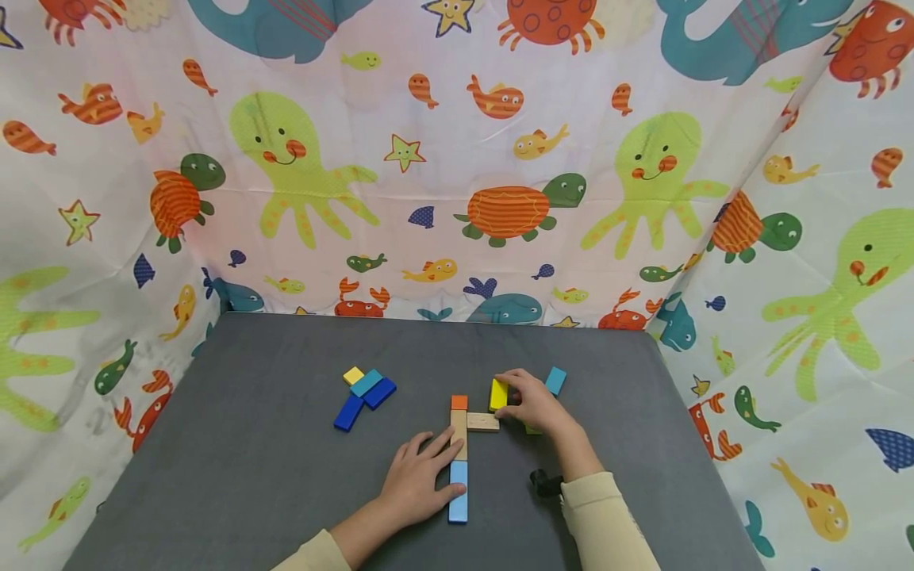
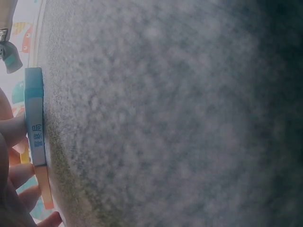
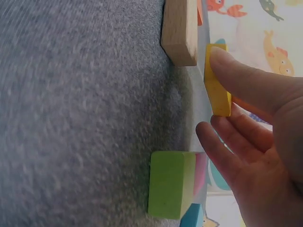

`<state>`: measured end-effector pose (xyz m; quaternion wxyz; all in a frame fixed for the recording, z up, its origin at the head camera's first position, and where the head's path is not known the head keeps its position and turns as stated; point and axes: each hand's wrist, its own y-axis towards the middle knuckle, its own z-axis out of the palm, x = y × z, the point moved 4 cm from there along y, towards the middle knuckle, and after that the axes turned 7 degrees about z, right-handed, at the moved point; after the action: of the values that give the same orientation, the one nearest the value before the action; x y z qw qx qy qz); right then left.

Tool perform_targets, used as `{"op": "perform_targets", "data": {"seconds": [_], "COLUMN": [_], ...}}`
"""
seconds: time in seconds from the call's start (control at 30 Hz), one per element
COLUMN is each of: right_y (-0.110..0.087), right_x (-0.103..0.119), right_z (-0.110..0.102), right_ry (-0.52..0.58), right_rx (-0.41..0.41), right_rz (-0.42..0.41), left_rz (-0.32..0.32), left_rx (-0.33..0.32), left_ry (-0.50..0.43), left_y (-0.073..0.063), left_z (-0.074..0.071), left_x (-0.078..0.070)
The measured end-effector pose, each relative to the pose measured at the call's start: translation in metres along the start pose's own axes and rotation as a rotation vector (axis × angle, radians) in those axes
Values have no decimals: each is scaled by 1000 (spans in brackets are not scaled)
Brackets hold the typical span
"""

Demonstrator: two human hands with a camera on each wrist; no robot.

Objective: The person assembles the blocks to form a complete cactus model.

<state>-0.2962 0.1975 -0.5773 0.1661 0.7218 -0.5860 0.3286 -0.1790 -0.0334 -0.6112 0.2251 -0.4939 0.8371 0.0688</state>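
Note:
My right hand (image 1: 535, 400) pinches a yellow block (image 1: 498, 394) between thumb and fingers. In the right wrist view the yellow block (image 3: 218, 87) looks held just off the mat. My left hand (image 1: 421, 480) lies with fingers spread along a column of blocks, touching it. That column runs from an orange block (image 1: 459, 402) through a plain wooden block (image 1: 461, 452) to light blue (image 1: 458, 507) at the near end. Another plain wooden block (image 1: 484, 422) sticks out sideways to the right from the column, just below the yellow one.
Left of the column lies a group of blocks: dark blue (image 1: 348, 413), teal (image 1: 366, 383) and pale yellow (image 1: 353, 375). Near my right hand are a green block (image 3: 165, 184), a pink block (image 3: 200, 172) and a blue block (image 1: 555, 381). Printed cloth (image 1: 428, 262) hangs behind the grey surface (image 1: 271, 476).

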Motion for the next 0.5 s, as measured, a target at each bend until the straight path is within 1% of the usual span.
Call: {"op": "perform_targets", "data": {"seconds": [0.3,0.5], "right_y": [4,5], "right_x": [0,2], "right_z": [5,5], "right_ry": [0,-42], "right_rx": [31,43], "right_rz": [7,-7], "left_rz": [3,5], "left_rx": [-2,-2], "left_ry": [13,13], "left_y": [-1,0], "left_z": [2,1], "left_x": [0,0]}}
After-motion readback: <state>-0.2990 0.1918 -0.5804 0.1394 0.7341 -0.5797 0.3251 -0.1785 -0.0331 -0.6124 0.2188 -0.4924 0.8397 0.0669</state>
